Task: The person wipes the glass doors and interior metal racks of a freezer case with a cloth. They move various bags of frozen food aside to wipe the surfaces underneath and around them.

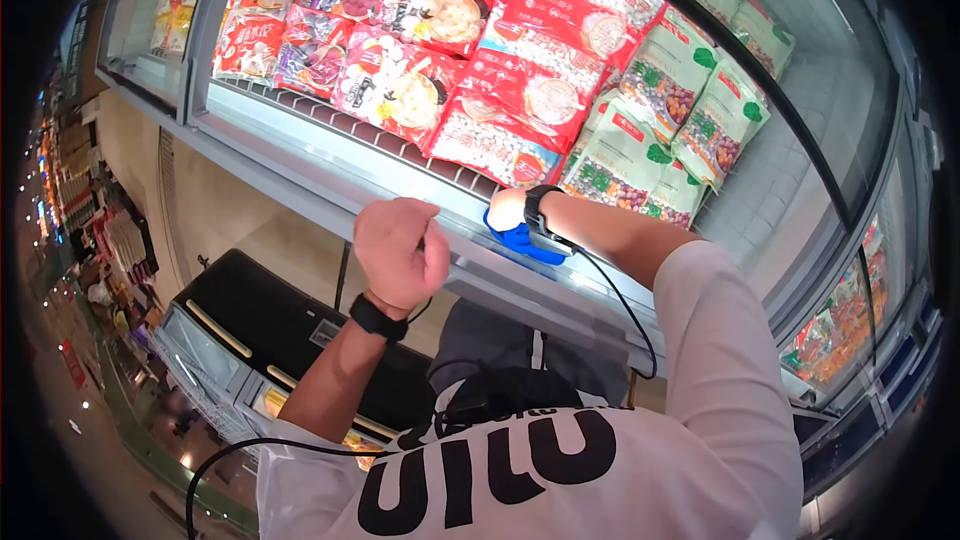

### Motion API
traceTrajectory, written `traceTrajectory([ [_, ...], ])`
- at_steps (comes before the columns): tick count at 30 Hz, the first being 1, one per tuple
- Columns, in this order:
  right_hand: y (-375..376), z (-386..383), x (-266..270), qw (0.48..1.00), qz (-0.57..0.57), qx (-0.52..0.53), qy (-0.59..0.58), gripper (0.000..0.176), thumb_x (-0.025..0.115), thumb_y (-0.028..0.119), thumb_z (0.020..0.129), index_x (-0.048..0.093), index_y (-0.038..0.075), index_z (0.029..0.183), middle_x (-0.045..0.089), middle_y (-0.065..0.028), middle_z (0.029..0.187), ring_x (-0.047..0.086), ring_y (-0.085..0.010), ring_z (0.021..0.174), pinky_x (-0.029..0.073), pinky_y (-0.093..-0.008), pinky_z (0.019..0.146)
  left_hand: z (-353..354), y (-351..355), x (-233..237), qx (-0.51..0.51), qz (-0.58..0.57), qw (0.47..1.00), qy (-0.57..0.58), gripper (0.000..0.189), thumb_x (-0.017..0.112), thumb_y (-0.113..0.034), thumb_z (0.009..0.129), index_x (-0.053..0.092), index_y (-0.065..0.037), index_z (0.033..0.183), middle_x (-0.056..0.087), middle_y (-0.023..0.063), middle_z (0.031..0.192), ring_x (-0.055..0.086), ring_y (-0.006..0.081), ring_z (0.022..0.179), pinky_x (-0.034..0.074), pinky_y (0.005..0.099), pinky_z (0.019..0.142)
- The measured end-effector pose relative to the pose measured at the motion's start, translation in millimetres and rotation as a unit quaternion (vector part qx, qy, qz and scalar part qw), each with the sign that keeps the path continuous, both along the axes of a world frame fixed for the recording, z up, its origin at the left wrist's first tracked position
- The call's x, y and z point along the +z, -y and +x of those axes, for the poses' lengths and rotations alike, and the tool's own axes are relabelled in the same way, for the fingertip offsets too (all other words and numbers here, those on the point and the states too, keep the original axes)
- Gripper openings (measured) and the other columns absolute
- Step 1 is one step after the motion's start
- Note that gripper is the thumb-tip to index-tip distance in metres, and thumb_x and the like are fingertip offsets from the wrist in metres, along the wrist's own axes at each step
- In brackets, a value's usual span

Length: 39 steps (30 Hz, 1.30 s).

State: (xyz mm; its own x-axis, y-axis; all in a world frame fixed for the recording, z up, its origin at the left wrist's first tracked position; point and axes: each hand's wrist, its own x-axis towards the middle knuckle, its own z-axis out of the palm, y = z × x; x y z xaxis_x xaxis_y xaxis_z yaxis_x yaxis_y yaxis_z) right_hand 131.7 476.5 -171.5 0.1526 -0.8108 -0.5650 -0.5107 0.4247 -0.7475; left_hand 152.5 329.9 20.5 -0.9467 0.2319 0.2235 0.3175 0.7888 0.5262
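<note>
My right hand is at the front ledge of a freezer case, closed on a blue cloth. The cloth lies bunched against the ledge and trails out below the palm; the fingertips are partly hidden. To the left, my left hand hovers before the ledge, its fingers curled in and nothing visible in them. Both wrists carry black bands with cables. Just behind the ledge lie red bags of frozen food and green-white bags.
Purple and red printed bags fill the case's left side. A dark-framed glass cover spans the right. Behind my left arm stands a black-topped cabinet. A black cable hangs beside my right arm.
</note>
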Motion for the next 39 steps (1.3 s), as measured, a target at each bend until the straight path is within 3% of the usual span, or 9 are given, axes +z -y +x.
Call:
traceTrajectory([
  [2,4,-2,-2,0.999,-0.037,0.008,-0.027,0.030,0.047,0.015,0.083,0.072,0.001,0.091,0.069,-0.0184,0.083,0.066,-0.0307,0.072,0.051,-0.0428,0.065,-3,2,1,-0.004,-0.001,1.000,-0.005,0.014,0.058,-0.001,0.066,0.064,-0.004,0.079,0.061,0.0091,0.071,0.056,0.0299,0.062,0.043,0.0376,0.061],
  [3,1,-5,8,0.981,0.083,-0.161,0.065,0.031,0.047,0.018,0.082,0.073,0.002,0.091,0.069,-0.0190,0.084,0.067,-0.0300,0.073,0.051,-0.0408,0.064,-2,2,1,-0.006,0.007,1.000,-0.002,0.014,0.059,-0.001,0.066,0.064,-0.004,0.078,0.061,0.0090,0.071,0.056,0.0297,0.062,0.043,0.0378,0.061],
  [13,26,-25,13,0.927,0.153,-0.308,0.148,0.028,0.054,0.022,0.081,0.067,-0.002,0.073,0.059,-0.0153,0.061,0.059,-0.0259,0.056,0.047,-0.0388,0.053,-3,9,-2,-0.027,0.059,0.998,-0.008,0.018,0.063,0.000,0.062,0.063,-0.004,0.080,0.064,0.0080,0.076,0.060,0.0269,0.067,0.046,0.0376,0.064],
  [14,29,-19,-11,0.930,0.067,-0.327,0.152,0.029,0.053,0.023,0.086,0.066,-0.001,0.075,0.060,-0.0153,0.065,0.058,-0.0264,0.054,0.046,-0.0389,0.053,-4,10,0,-0.026,0.059,0.998,-0.009,0.018,0.063,0.000,0.062,0.063,-0.004,0.080,0.064,0.0080,0.076,0.060,0.0269,0.067,0.046,0.0376,0.064],
  [16,39,-12,-49,0.864,-0.044,-0.453,0.216,0.031,0.053,0.027,0.091,0.066,-0.001,0.086,0.063,-0.0151,0.074,0.055,-0.0255,0.051,0.044,-0.0398,0.051,-6,13,6,-0.037,0.075,0.996,0.024,0.018,0.064,-0.001,0.063,0.063,-0.004,0.080,0.064,0.0083,0.078,0.060,0.0267,0.069,0.046,0.0372,0.067],
  [17,43,-28,-21,0.822,0.012,-0.499,0.274,0.032,0.056,0.031,0.093,0.065,0.000,0.089,0.058,-0.0069,0.065,0.052,-0.0152,0.053,0.041,-0.0345,0.049,-5,18,6,-0.049,0.095,0.992,0.059,0.015,0.064,-0.003,0.067,0.064,-0.005,0.082,0.066,0.0105,0.085,0.061,0.0283,0.075,0.046,0.0396,0.071],
  [20,50,-43,-11,0.777,0.091,-0.508,0.360,0.033,0.055,0.032,0.095,0.064,0.001,0.090,0.056,-0.0028,0.065,0.048,-0.0122,0.050,0.038,-0.0317,0.046,-35,68,9,-0.091,0.073,0.992,0.053,0.015,0.063,-0.006,0.071,0.064,-0.004,0.085,0.066,0.0124,0.090,0.060,0.0307,0.081,0.046,0.0422,0.074],
  [25,62,-54,20,0.838,0.093,-0.441,0.307,0.041,0.063,0.040,0.089,0.065,0.003,0.107,0.069,-0.0061,0.093,0.062,-0.0148,0.083,0.050,-0.0321,0.076,-104,206,-4,0.060,-0.054,0.996,-0.025,0.016,0.061,-0.009,0.075,0.065,-0.003,0.089,0.063,0.0100,0.080,0.058,0.0316,0.077,0.044,0.0442,0.073],
  [39,224,-119,-14,0.891,-0.082,-0.405,0.186,0.040,0.064,0.026,0.088,0.054,-0.001,0.115,0.064,-0.0209,0.108,0.063,-0.0321,0.100,0.048,-0.0409,0.084,-117,232,-10,-0.009,-0.019,0.997,-0.071,0.011,0.056,-0.011,0.066,0.057,-0.004,0.075,0.056,0.0108,0.073,0.052,0.0320,0.069,0.041,0.0411,0.069],
])
